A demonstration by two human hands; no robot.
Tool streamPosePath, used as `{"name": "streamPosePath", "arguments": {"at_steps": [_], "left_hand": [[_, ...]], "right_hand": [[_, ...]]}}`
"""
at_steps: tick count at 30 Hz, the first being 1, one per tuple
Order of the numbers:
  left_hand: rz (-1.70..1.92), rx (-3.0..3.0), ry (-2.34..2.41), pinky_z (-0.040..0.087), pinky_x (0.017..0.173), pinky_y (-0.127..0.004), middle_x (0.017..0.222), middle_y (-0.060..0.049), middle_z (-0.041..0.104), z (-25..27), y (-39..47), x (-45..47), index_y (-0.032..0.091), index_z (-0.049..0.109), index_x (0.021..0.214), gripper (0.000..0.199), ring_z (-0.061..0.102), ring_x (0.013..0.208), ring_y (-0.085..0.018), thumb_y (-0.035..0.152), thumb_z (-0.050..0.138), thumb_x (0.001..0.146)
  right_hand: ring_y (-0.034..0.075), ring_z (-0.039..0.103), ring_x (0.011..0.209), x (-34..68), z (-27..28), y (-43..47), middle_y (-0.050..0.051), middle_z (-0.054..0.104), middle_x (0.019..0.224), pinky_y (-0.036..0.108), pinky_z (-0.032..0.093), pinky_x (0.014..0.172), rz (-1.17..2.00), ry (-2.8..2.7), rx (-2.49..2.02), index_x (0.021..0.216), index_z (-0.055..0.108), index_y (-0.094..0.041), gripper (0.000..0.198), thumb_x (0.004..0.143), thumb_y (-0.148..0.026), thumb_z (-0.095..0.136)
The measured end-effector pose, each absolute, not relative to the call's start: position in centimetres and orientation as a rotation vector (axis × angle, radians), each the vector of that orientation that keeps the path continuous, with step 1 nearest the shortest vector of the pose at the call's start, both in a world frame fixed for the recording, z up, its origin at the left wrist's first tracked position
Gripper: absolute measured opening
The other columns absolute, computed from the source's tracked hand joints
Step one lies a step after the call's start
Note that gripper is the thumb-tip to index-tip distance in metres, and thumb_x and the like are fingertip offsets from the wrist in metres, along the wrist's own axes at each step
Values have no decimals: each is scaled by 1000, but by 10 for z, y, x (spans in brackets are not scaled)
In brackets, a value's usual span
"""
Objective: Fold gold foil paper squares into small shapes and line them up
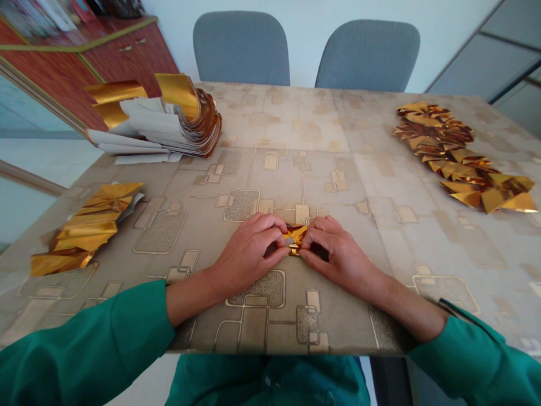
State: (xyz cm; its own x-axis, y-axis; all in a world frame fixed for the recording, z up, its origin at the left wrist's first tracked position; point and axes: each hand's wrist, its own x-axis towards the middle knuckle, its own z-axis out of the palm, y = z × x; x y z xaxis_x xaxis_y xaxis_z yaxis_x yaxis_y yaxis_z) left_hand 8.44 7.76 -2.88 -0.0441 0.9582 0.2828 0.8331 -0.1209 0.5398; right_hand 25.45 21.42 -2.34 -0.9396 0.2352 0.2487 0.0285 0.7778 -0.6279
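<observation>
A small folded piece of gold foil paper [295, 238] lies on the patterned tablecloth in front of me, with a bit of its grey back showing. My left hand [257, 248] pinches its left side between thumb and fingers. On the opposite side, my right hand [333, 248] has its fingers closed on the paper too. Fingers cover both ends of the piece, so its full shape is hidden. Nearest to my left forearm is a loose row of creased gold papers [91, 225].
A thick stack of gold papers with whitish backs [156, 127] stands at the far left. Folded gold pieces [456, 158] form a long row at the right. Two grey chairs [240, 48] stand behind the table [313, 175], and a reddish wooden cabinet [127, 56] is at the left.
</observation>
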Motion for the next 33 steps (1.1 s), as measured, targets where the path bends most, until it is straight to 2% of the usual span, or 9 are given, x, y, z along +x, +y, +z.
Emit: {"name": "streamPosePath", "arguments": {"at_steps": [8, 16, 33], "left_hand": [[919, 2014, 1970, 44, 88, -37, 101, -4, 62, -32, 78, 86, 18, 57, 77, 13, 56, 97, -20, 15, 62, 88], [930, 1983, 1862, 44, 89, -37, 106, -5, 61, -29, 76, 80, 18, 59, 79, 12, 56, 102, -21, 16, 64, 90], [901, 2018, 1966, 43, 88, -36, 102, -5, 61, -31, 78, 87, 16, 56, 76, 14, 56, 98, -21, 13, 63, 87]], "right_hand": [[17, 47, 77, 252, -28, 214, 2, 54, 76, 31, 34, 72, 831, -2671, -209, 71, 50, -20, 18, 82, -10, 59], [18, 51, 84, 256, -21, 215, 2, 58, 84, 32, 37, 77, 1023, -2647, -224, 81, 56, -19, 10, 87, -15, 63], [18, 46, 81, 253, -27, 209, 3, 52, 80, 33, 34, 75, 835, -2700, -260, 70, 51, -18, 17, 82, -10, 60]]}}
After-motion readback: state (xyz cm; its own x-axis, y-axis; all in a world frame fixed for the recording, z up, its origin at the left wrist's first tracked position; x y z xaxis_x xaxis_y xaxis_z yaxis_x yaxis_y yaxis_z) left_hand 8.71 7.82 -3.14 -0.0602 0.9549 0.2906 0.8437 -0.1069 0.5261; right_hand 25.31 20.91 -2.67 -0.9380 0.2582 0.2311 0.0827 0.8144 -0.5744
